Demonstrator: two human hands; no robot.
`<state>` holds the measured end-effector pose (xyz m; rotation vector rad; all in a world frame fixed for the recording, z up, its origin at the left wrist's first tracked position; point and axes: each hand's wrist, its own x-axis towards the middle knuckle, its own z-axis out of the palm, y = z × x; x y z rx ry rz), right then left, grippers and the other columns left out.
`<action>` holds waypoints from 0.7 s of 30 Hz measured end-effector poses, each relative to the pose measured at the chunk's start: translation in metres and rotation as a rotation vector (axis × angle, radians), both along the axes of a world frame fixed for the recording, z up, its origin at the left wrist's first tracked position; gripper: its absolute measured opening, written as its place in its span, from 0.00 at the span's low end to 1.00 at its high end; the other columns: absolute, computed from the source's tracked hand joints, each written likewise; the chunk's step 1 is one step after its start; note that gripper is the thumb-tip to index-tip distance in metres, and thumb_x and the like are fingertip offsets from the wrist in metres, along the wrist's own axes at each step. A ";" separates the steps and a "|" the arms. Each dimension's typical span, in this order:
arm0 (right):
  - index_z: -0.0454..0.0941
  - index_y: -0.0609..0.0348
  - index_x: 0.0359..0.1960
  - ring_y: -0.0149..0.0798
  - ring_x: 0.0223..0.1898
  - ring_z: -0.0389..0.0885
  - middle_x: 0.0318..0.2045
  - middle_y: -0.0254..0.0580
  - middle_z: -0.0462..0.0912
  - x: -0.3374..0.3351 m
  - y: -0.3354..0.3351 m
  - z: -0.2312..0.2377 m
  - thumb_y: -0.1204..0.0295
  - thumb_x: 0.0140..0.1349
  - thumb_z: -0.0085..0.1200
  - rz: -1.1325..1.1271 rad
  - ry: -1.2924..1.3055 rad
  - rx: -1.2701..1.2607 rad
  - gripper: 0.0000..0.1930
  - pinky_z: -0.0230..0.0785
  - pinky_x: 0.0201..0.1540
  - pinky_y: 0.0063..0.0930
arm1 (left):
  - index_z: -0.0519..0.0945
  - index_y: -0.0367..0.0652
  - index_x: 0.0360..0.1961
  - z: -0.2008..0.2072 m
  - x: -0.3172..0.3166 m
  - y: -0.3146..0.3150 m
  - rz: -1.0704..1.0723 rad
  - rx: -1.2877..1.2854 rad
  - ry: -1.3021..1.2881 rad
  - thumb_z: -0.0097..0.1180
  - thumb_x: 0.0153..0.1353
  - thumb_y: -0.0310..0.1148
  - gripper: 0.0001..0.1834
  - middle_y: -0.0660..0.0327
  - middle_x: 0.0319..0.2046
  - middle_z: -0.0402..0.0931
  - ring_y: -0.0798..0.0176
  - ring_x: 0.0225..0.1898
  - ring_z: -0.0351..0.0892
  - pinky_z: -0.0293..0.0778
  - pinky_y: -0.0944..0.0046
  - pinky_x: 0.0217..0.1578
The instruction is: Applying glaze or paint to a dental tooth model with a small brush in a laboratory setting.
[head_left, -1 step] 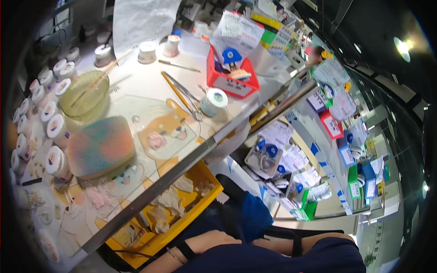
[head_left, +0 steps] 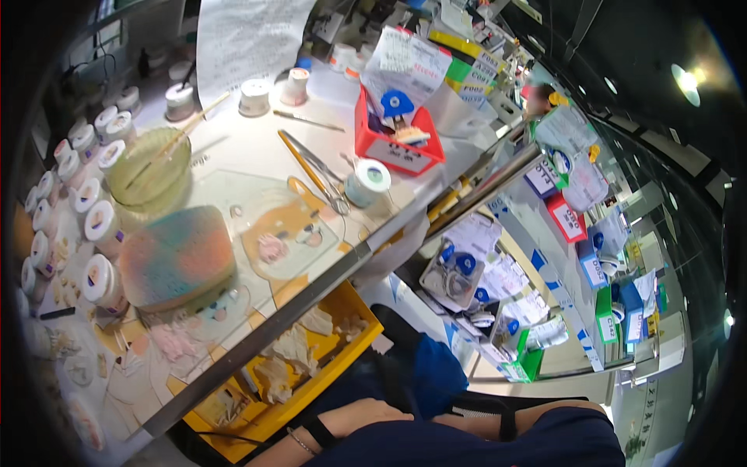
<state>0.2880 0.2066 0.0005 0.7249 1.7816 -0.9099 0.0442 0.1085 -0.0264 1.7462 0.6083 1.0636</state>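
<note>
Nothing that we can make out differs from the picture of the instant before: every item lies where it did, so the work looks paused rather than advanced. Nearest the person's arm is the yellow plastic tray (head_left: 354, 342), which sits below the front edge of the white table (head_left: 233, 152) and holds pale, crumpled scraps. We see one bare forearm (head_left: 366, 412) at the lower edge of the view, wearing a thin bracelet and a black band, close to the tray's near corner but apart from it. Neither hand shows, so we cannot tell how far open either grip is or whether it holds anything. Up on the table, just behind the edge, lies a soft rounded block in pastel orange, green and pink (head_left: 177, 257), beside a clear mat printed with a cartoon dog (head_left: 284, 233). Farther back stand a green glass bowl with a wooden stick in it (head_left: 148, 165), long metal tweezers (head_left: 311, 167), a white tape roll (head_left: 367, 181) and a red plastic bin (head_left: 397, 148).
</note>
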 end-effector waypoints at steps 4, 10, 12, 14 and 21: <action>0.74 0.71 0.34 0.55 0.38 0.82 0.33 0.60 0.81 -0.015 0.005 -0.005 0.64 0.57 0.48 -0.045 0.074 0.039 0.17 0.74 0.38 0.42 | 0.71 0.45 0.55 0.002 -0.002 -0.001 -0.090 -0.157 0.066 0.39 0.66 0.34 0.18 0.53 0.48 0.77 0.51 0.47 0.78 0.74 0.60 0.47; 0.74 0.71 0.34 0.55 0.39 0.81 0.33 0.60 0.81 -0.025 0.007 -0.008 0.64 0.57 0.48 -0.079 0.136 0.077 0.17 0.73 0.39 0.42 | 0.71 0.45 0.56 -0.003 -0.005 0.000 -0.105 -0.211 -0.007 0.39 0.67 0.33 0.18 0.53 0.50 0.76 0.52 0.49 0.77 0.73 0.61 0.49; 0.74 0.71 0.34 0.55 0.39 0.81 0.34 0.61 0.81 -0.024 0.007 -0.010 0.64 0.57 0.48 -0.086 0.155 0.087 0.17 0.73 0.39 0.42 | 0.71 0.45 0.57 -0.005 -0.006 0.000 -0.111 -0.231 -0.017 0.39 0.67 0.33 0.19 0.53 0.50 0.76 0.52 0.49 0.77 0.72 0.62 0.50; 0.74 0.71 0.35 0.55 0.39 0.81 0.34 0.61 0.81 -0.024 0.008 -0.011 0.64 0.57 0.48 -0.093 0.169 0.091 0.17 0.73 0.39 0.41 | 0.71 0.45 0.57 -0.007 -0.007 0.001 -0.120 -0.249 -0.039 0.39 0.67 0.32 0.19 0.53 0.51 0.76 0.53 0.50 0.76 0.72 0.62 0.51; 0.74 0.71 0.35 0.55 0.40 0.81 0.34 0.61 0.81 -0.025 0.011 -0.011 0.64 0.57 0.48 -0.105 0.182 0.085 0.17 0.73 0.40 0.41 | 0.69 0.45 0.60 -0.008 -0.006 0.004 -0.135 -0.265 -0.030 0.39 0.67 0.30 0.20 0.54 0.55 0.73 0.54 0.54 0.74 0.68 0.64 0.56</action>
